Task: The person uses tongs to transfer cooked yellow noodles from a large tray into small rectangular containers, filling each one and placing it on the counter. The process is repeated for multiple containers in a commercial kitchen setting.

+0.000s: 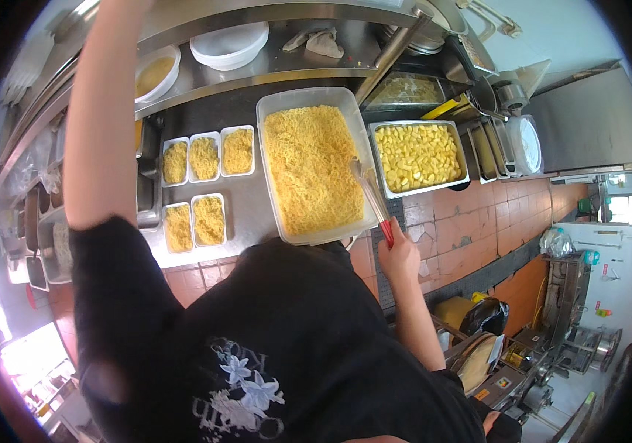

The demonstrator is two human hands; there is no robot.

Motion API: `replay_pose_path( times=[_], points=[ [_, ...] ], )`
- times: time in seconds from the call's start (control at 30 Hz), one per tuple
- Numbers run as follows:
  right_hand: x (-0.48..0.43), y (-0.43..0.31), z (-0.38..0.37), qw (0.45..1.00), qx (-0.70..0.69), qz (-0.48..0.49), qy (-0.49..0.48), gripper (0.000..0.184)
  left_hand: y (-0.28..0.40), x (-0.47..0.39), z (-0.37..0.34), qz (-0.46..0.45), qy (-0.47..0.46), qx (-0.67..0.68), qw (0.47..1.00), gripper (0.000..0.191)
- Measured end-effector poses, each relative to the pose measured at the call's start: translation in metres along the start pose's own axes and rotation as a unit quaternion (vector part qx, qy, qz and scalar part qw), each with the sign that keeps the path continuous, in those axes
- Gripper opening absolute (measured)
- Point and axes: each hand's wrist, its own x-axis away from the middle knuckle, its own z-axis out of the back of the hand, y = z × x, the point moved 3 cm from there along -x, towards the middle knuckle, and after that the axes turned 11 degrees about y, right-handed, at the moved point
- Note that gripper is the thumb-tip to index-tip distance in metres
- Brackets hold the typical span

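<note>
My right hand [400,256] grips red-handled metal tongs [370,191]. The jaws of the tongs rest at the right side of a large clear plastic tub [374,217], against its yellow noodles [313,171]. To the left of the tub, small white plastic trays filled with noodles stand on the steel counter [249,216]: a back row of three, among them a tray [237,150], and a front row of two, with a tray [209,220] at its right. My left arm [103,122] reaches up past the top edge of the picture, so that hand is out of view.
Right of the tub is a steel pan of cut yellow pieces, perhaps potato [418,158]. A steel shelf [316,75] above the counter carries stacked white bowls [230,47] and a crumpled cloth [324,43]. A slanting metal post [396,52] stands behind the tub's right corner.
</note>
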Motion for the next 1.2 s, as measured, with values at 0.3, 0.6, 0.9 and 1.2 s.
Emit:
replay_pose_path(
  times=[0.3, 0.6, 0.9, 1.2],
  points=[
    [-0.064, -0.050, 0.047, 0.977, 0.139, 0.140, -0.086, 0.052, -0.043, 0.379, 0.091, 0.193, -0.370, 0.058, 0.907, 0.033],
    [-0.105, -0.170, 0.005, 0.902, 0.212, 0.367, -0.086, 0.052, -0.026, 0.485, 0.140, 0.313, -0.608, 0.189, 0.705, 0.041],
    [-0.136, -0.239, -0.083, 0.888, 0.238, 0.349, -0.183, 0.039, -0.030, 0.502, 0.162, 0.437, -0.668, 0.254, 0.545, 0.076],
    [-0.127, -0.126, -0.142, 0.959, -0.004, 0.252, -0.127, 0.042, -0.052, 0.518, 0.176, 0.594, -0.544, 0.315, 0.502, 0.103]
  ],
)
